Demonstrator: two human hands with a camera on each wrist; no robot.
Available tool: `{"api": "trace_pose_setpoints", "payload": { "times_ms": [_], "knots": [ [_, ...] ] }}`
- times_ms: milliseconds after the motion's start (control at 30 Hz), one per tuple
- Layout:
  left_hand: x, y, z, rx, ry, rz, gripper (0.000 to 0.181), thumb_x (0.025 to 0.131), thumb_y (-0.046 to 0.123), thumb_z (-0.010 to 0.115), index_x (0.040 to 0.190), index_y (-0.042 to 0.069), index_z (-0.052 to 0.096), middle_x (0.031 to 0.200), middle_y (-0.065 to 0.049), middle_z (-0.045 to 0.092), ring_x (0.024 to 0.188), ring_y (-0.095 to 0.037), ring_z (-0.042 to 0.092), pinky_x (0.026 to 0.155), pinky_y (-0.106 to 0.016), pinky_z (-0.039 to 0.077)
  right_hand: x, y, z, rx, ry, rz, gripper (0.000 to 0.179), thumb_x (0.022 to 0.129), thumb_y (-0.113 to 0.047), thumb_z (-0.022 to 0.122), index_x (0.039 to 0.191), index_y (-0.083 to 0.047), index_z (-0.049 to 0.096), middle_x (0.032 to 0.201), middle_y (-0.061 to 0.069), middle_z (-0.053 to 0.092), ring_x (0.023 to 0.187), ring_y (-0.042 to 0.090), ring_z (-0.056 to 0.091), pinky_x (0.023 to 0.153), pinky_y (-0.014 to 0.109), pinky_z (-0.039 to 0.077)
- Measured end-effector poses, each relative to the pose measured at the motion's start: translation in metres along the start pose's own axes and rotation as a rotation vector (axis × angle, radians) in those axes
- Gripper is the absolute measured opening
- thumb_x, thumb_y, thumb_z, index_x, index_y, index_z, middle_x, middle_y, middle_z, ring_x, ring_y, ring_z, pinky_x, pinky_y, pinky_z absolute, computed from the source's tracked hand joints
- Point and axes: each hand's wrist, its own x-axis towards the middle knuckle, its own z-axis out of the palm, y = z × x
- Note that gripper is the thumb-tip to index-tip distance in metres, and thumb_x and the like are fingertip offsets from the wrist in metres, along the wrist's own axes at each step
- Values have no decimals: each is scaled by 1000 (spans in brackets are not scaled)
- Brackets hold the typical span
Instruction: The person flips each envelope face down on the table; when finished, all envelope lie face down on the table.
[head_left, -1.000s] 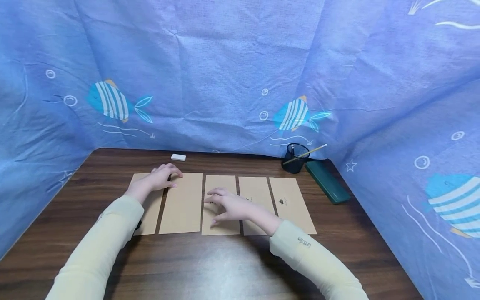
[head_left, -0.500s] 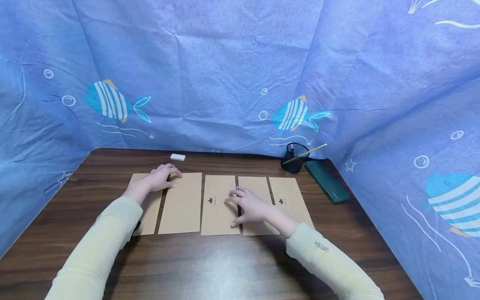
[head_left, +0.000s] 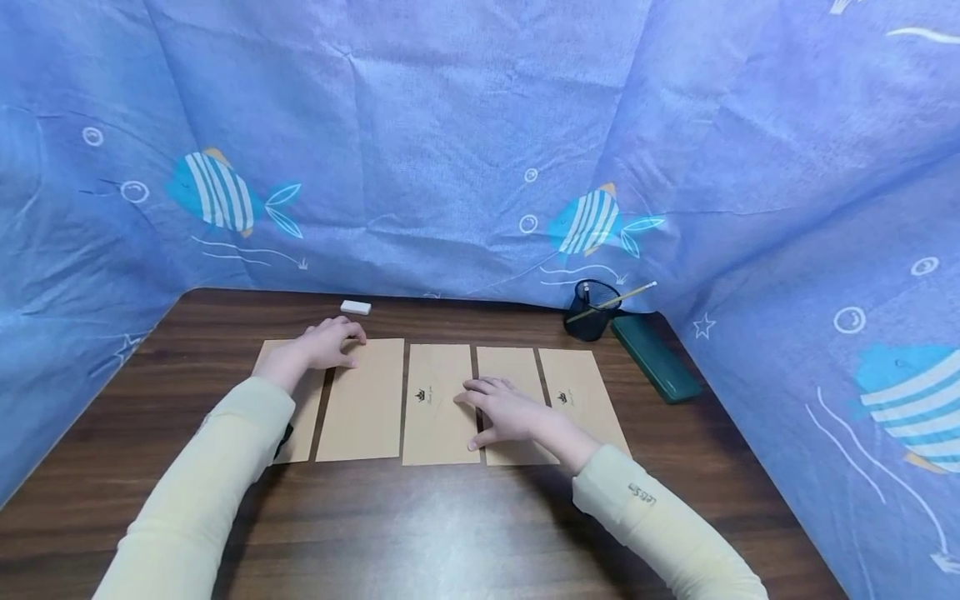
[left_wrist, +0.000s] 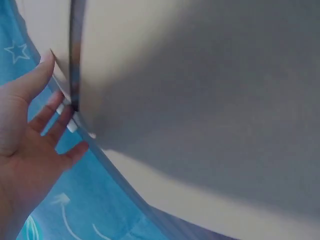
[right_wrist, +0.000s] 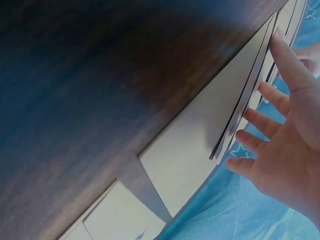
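Several flat tan kraft-paper rectangles lie side by side in a row on the table. My left hand (head_left: pixel 326 343) is over the top of the gap between the leftmost rectangle (head_left: pixel 303 417) and the second one (head_left: pixel 367 412), fingers relaxed and spread, holding nothing. Over the gap between the third rectangle (head_left: pixel 442 442) and the fourth (head_left: pixel 517 367) is my right hand (head_left: pixel 510 412), its fingers apart and nothing in them. Crown prints show on the third and on the rightmost rectangle (head_left: pixel 592 425). The right wrist view also shows my right palm (right_wrist: pixel 285 140) with fingertips near the paper edges.
A white eraser (head_left: pixel 356 307) lies behind the row. At the back right stands a black mesh pen cup (head_left: pixel 587 323) with a pencil (head_left: pixel 633 294) leaning in it, beside a dark green case (head_left: pixel 655 360). A blue fish-patterned cloth (head_left: pixel 442 150) surrounds the wooden table (head_left: pixel 442 533).
My right hand has moved right, from over the third rectangle to between it and the fourth, uncovering the third one's crown print. My left hand has barely moved.
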Motion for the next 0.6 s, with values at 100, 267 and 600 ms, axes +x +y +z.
{"api": "trace_pose_setpoints", "payload": {
  "times_ms": [100,267,600],
  "knots": [
    [8,9,2,5,11,10,55,81,31,74,126,8,54,132,-22,46,122,-44,40,94,-66,31,0,1,0,-15,-10,5,76,76,-48,73,139,-17,44,150,14,33,138,38,26,109,59,20],
    [16,28,10,-5,54,55,70,77,36,76,133,4,48,138,-22,44,126,-44,37,99,-65,29,0,-1,-2,-13,-15,6,76,76,-48,73,139,-17,44,150,14,33,138,37,26,110,58,19],
    [24,59,24,-25,4,137,72,78,39,74,135,5,46,141,-20,43,132,-43,33,107,-62,20,0,-1,-1,3,-9,21,76,75,-48,74,139,-18,45,150,13,33,139,37,25,110,60,17]
  ]
}}
